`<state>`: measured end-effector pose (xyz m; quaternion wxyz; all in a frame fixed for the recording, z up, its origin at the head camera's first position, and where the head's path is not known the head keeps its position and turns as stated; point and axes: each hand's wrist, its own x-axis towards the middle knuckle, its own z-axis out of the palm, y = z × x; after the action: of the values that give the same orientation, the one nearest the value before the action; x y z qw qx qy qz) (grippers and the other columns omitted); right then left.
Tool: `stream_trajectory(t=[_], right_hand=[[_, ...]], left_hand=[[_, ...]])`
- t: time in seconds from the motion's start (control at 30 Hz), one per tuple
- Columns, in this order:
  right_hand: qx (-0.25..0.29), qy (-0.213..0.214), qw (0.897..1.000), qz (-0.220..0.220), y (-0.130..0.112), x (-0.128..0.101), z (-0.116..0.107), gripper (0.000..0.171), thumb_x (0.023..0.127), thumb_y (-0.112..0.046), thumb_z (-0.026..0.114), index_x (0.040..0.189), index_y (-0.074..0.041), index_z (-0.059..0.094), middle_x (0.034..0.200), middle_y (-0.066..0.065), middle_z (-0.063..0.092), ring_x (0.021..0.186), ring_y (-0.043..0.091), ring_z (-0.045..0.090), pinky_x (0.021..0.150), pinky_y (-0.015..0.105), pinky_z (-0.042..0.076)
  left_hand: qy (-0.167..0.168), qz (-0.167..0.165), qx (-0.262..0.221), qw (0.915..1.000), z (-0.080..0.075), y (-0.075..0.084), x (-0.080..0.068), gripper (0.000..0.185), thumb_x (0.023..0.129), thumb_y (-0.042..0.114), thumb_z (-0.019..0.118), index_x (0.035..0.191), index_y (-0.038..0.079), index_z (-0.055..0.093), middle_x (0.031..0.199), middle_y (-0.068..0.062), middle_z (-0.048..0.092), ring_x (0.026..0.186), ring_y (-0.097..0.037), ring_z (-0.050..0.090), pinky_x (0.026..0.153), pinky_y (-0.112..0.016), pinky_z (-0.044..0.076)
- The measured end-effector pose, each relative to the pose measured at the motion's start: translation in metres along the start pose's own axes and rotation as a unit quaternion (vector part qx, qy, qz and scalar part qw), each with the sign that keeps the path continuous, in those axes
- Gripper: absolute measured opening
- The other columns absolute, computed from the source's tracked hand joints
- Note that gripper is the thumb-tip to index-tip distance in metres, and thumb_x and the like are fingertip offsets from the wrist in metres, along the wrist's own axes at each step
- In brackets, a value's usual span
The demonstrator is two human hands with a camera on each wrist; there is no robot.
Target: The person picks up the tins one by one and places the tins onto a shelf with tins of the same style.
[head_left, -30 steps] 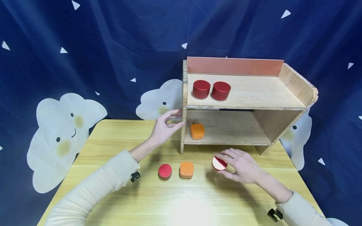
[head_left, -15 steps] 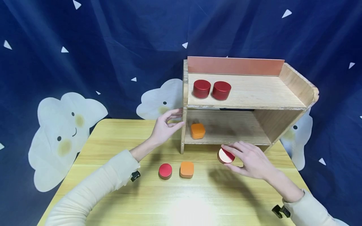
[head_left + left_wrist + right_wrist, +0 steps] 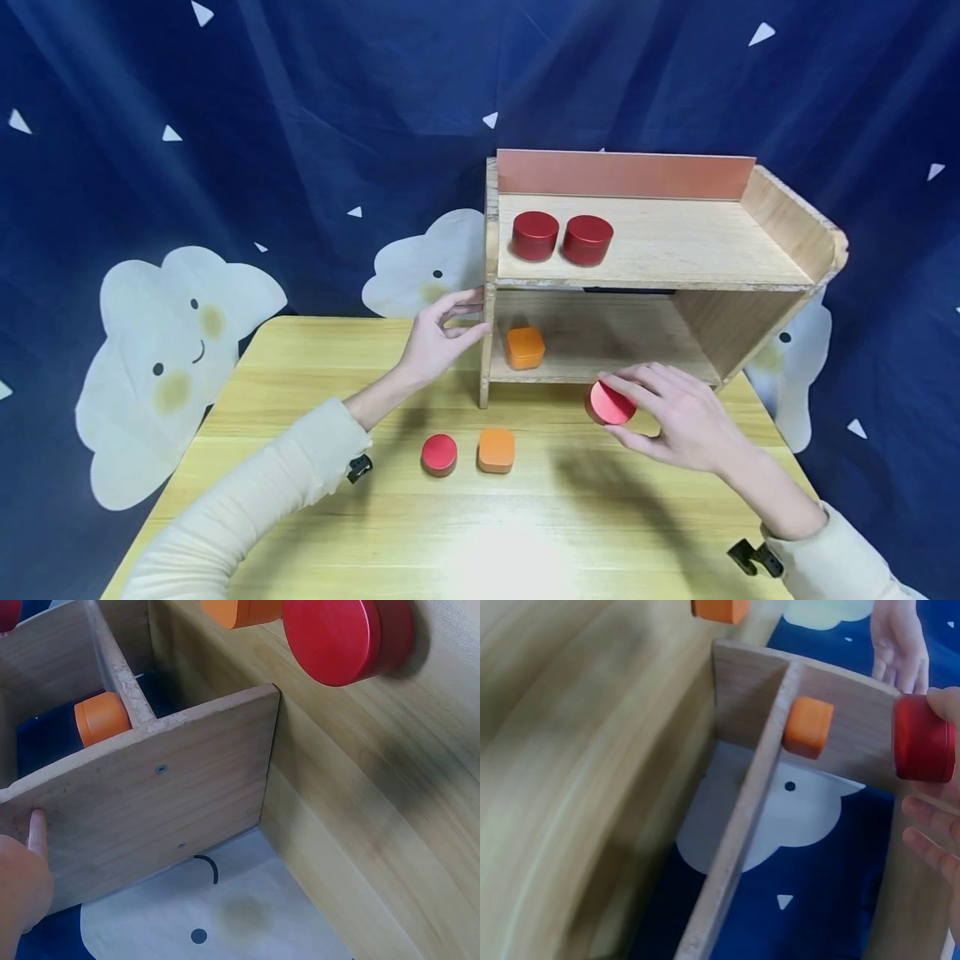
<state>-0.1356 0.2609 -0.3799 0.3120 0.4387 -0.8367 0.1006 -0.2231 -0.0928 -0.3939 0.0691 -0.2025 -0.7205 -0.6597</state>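
My right hand [image 3: 678, 417] pinches a round red tin [image 3: 612, 403] between thumb and fingers, raised over the table in front of the shelf's lower level. In the right wrist view the red tin [image 3: 921, 739] shows side-on at the fingertips. My left hand [image 3: 442, 337] rests its fingertips and thumb on the left side panel of the small wooden shelf [image 3: 645, 337]; its fingers are extended. An orange square tin [image 3: 525, 347] stands at the left of the lower level. On the top level, two red tins [image 3: 535, 237] sit side by side at the left.
On the table [image 3: 337, 533], in front of the shelf, lie another red tin [image 3: 438, 455] and an orange tin [image 3: 496, 451]. A dark blue curtain [image 3: 300, 125] with white clouds hangs behind. The shelf's right side panel [image 3: 795, 221] flares outward in the head view.
My right hand has lifted the red tin off the table and carried it right and toward the shelf, tilting it. The left hand stays in place on the side panel.
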Motion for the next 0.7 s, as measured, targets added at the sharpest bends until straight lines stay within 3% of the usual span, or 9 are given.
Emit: stream_trajectory(t=[0.13, 0.37, 0.57, 0.7], right_hand=[[-0.004, 0.031, 0.999, -0.012, 0.001, 0.007, -0.007, 0.061, 0.104, -0.060, 0.050, 0.124, -0.009, 0.076, 0.105, 0.004, 0.075, 0.085, 0.021, 0.069, 0.064, 0.038, 0.059], [-0.019, 0.052, 0.998, -0.019, 0.006, 0.019, -0.021, 0.059, 0.102, -0.060, 0.054, 0.126, -0.011, 0.076, 0.105, 0.005, 0.076, 0.087, 0.023, 0.071, 0.066, 0.038, 0.058], [-0.029, 0.065, 0.997, -0.024, 0.012, 0.030, -0.035, 0.059, 0.102, -0.060, 0.055, 0.124, -0.009, 0.077, 0.104, 0.008, 0.076, 0.085, 0.025, 0.071, 0.063, 0.038, 0.056], [-0.033, 0.072, 0.996, -0.029, 0.016, 0.038, -0.043, 0.060, 0.102, -0.059, 0.055, 0.123, -0.007, 0.077, 0.103, 0.010, 0.077, 0.084, 0.026, 0.070, 0.062, 0.037, 0.056]], left_hand=[[-0.001, 0.001, 0.001, 1.0000, 0.000, 0.000, 0.000, 0.055, 0.090, -0.006, 0.077, 0.142, -0.006, 0.059, 0.145, -0.024, 0.064, 0.128, -0.037, 0.066, 0.100, -0.037, 0.066], [-0.001, 0.009, -0.002, 1.0000, 0.000, 0.002, 0.000, 0.055, 0.090, -0.007, 0.077, 0.141, -0.006, 0.059, 0.146, -0.024, 0.064, 0.127, -0.035, 0.066, 0.100, -0.040, 0.065], [-0.001, 0.009, -0.007, 0.9999, 0.000, 0.001, 0.000, 0.054, 0.090, -0.006, 0.077, 0.141, -0.007, 0.059, 0.145, -0.024, 0.064, 0.128, -0.039, 0.065, 0.097, -0.027, 0.066], [-0.001, 0.007, -0.004, 1.0000, -0.001, 0.001, 0.000, 0.054, 0.090, -0.006, 0.077, 0.141, -0.006, 0.059, 0.146, -0.023, 0.064, 0.129, -0.040, 0.064, 0.098, -0.032, 0.066]])
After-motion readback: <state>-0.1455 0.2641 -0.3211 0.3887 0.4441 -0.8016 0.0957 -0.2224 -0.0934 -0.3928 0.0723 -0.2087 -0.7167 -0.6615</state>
